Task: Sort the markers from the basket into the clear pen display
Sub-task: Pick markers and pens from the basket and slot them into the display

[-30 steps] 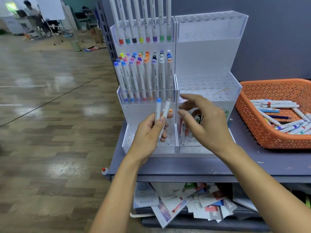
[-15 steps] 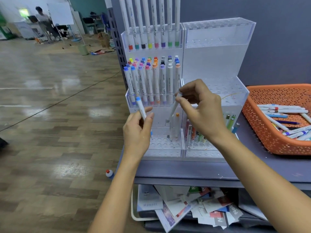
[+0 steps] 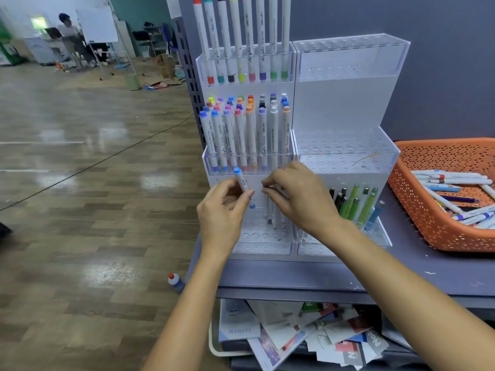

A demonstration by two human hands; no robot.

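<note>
In the head view, the clear pen display (image 3: pixel 348 103) stands at the centre of the frame on a grey table (image 3: pixel 401 277), its upper and middle left tiers packed with upright capped markers (image 3: pixel 241 129). Low in the centre, the left hand (image 3: pixel 223 212) pinches a blue-capped marker (image 3: pixel 242 182) between thumb and curled fingers, holding it nearly upright in front of the bottom left tier. Just to its right, the right hand (image 3: pixel 302 202) has thumb and forefinger drawn together on the top of a white marker (image 3: pixel 269 210) standing in that bottom left tier. Green and black pens (image 3: pixel 353 202) lean in the bottom right tier. At the right edge an orange basket (image 3: pixel 428 210) holds loose markers (image 3: pixel 455 180).
</note>
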